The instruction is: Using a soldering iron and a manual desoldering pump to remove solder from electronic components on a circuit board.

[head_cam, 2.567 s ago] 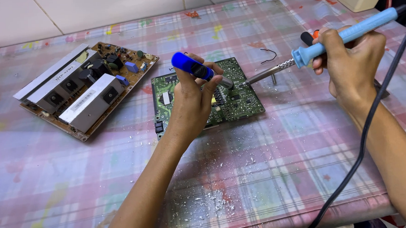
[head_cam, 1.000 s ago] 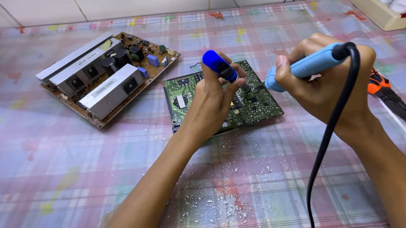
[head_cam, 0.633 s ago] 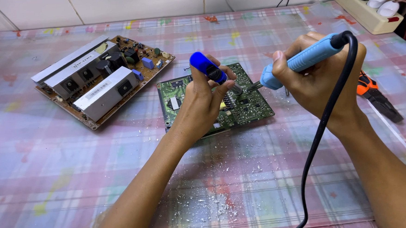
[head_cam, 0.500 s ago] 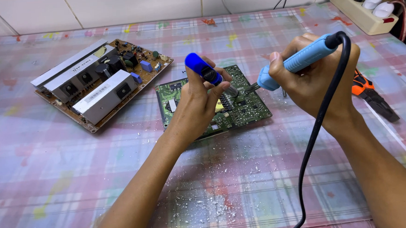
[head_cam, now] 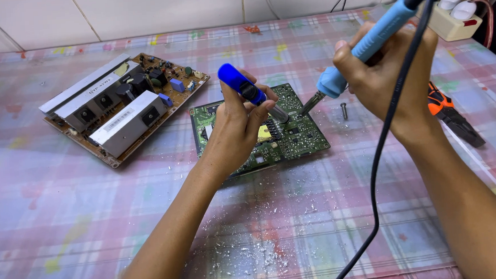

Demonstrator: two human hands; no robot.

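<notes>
Gripping a blue desoldering pump, the left hand rests on the green board, fingers closed round the barrel, its nozzle aimed toward 4 o'clock. From 2 o'clock the right hand, fist closed, slants a soldering iron down toward 8 o'clock. Both tips meet near the board's top middle, the left hand nearer

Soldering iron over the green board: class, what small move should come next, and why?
Probably hold the soldering iron tip on the joint of the green circuit board a moment: the right hand has it there, and the left hand's blue desoldering pump waits beside it.
</notes>
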